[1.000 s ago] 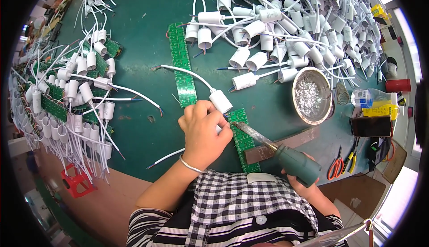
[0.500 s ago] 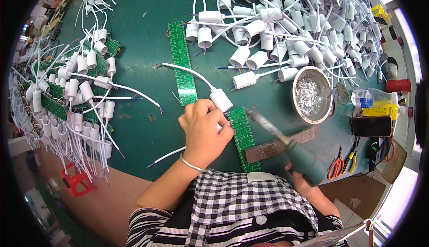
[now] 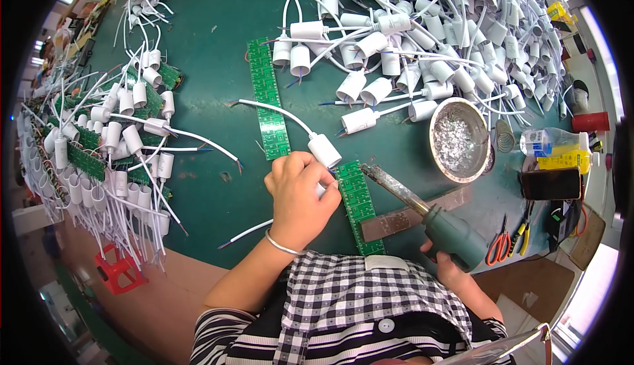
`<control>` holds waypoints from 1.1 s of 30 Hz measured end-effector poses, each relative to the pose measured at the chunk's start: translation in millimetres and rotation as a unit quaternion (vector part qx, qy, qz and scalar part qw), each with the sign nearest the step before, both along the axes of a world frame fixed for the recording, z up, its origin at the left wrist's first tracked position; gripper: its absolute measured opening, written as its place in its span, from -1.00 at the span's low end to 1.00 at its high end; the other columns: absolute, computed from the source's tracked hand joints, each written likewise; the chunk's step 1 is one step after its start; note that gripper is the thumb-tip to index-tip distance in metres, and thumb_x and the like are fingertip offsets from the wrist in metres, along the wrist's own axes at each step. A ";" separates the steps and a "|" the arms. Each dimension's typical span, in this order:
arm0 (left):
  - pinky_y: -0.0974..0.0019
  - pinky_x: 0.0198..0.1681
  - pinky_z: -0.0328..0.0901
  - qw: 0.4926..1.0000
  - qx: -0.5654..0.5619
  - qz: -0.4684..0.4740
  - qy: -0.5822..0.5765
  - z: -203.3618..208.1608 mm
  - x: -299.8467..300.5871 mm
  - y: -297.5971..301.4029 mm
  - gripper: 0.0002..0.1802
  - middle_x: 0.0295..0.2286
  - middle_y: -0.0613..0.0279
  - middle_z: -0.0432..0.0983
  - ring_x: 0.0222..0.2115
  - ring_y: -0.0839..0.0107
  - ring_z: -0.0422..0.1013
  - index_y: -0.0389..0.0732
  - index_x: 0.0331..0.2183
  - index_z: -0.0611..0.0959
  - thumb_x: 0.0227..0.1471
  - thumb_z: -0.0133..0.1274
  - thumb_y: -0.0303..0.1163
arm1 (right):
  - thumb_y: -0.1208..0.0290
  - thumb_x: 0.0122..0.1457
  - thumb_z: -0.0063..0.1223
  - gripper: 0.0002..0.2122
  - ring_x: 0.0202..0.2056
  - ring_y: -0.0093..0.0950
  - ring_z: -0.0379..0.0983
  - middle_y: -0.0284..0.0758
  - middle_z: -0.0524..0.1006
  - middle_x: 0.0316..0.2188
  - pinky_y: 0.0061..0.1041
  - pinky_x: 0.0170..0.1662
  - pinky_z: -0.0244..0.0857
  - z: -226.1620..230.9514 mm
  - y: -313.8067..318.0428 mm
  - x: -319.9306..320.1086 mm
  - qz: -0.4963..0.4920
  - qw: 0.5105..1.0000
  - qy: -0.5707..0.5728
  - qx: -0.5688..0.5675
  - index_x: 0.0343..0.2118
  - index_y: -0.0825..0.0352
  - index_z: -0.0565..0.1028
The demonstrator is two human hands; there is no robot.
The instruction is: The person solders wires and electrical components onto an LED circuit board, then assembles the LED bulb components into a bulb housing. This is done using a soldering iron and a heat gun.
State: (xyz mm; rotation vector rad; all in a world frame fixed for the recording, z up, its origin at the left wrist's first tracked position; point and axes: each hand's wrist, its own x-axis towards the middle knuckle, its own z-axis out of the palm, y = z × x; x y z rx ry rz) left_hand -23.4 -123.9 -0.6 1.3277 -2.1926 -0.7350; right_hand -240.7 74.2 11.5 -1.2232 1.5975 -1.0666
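My left hand is closed in a pinch around a white cylindrical lamp holder, mostly hidden by the fingers. Its white cable seems to come out below the hand. The fingertips are at the upper left edge of a green circuit board strip. In my right hand is a green soldering gun, its long metal tip pointing at the board's top right corner. Whether the tip touches the board cannot be told. Just above my left hand lies another white lamp holder with a cable.
A brown bar crosses the board strip. Beyond it stands a metal bowl of silvery bits. A second board strip lies farther off. Lamp holders pile up at far right, others at left. Pliers and a phone lie right.
The soldering gun was smeared by motion and now shows sharply, its tip still beside the board's top corner. My left hand keeps its pinch at the board. The whole view has shifted slightly.
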 end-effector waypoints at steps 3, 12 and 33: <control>0.19 -0.17 0.00 1.000 0.002 0.001 0.029 -3.8 2.7 0.4 -0.88 -0.39 0.34 0.32 -0.23 0.24 0.19 -0.10 -0.64 0.50 -0.35 0.15 -0.45 | 0.36 0.15 -0.04 -0.71 -0.39 -0.48 0.51 -0.28 0.50 -0.29 -0.49 -0.16 0.30 3.0 -1.1 0.5 -0.010 1.000 -0.003 -0.005 -0.11 0.40 0.35; 0.22 -0.16 0.01 0.999 -0.009 -0.030 0.006 0.9 3.3 -0.4 -0.85 -0.42 0.35 0.29 -0.24 0.26 0.20 -0.10 -0.63 0.53 -0.41 0.18 -0.46 | 0.09 0.17 -0.11 -0.59 -0.49 -0.50 0.44 -0.33 0.48 -0.53 -0.50 -0.33 0.31 5.9 -4.5 2.9 0.018 0.991 0.134 0.002 -0.20 0.43 0.42; 0.20 -0.19 0.02 1.000 0.006 -0.029 -0.011 2.1 2.4 -3.3 -0.86 -0.42 0.35 0.28 -0.25 0.24 0.18 -0.09 -0.65 0.54 -0.43 0.17 -0.45 | 0.17 0.16 -0.05 -0.63 -0.46 -0.53 0.43 -0.33 0.46 -0.46 -0.52 -0.32 0.30 1.3 -2.3 1.5 0.044 0.992 0.116 0.013 -0.15 0.40 0.39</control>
